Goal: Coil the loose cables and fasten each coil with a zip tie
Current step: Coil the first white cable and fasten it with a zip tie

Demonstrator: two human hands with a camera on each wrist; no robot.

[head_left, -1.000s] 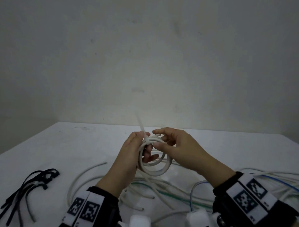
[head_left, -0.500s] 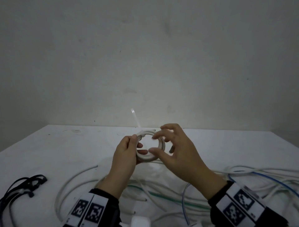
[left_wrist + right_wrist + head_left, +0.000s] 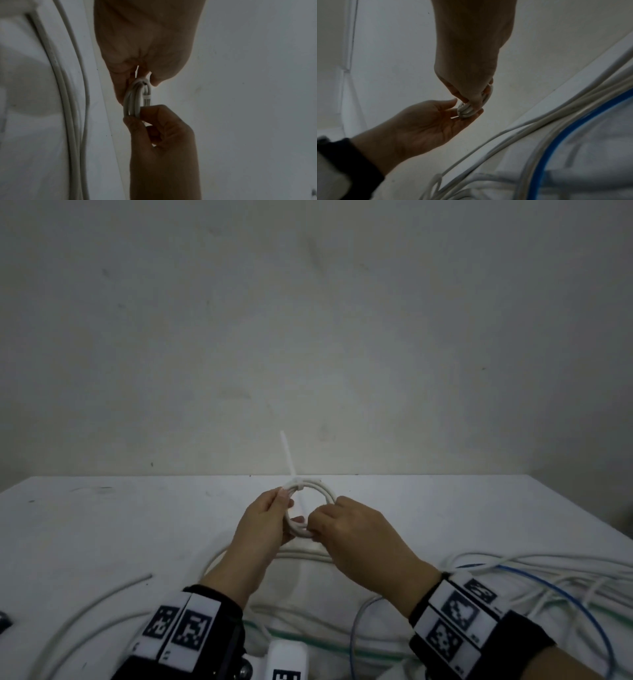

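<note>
White table (image 3: 102, 525): loose white cables (image 3: 534, 568), blue cable (image 3: 582, 607).

My right hand (image 3: 356, 537) has closed from an open pinch onto the coil's (image 3: 317, 489) near right side; my view dropped, black ties gone from frame.

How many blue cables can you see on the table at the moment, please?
1: the blue cable loops among the white cables on the table, right of the right hand. Others may lie hidden in the tangle.

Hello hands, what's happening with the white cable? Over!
Both hands hold the white coil: left hand pinches beside the zip tie, right hand grips the near side. Tie tail sticks up. Loose cables lie below.
</note>
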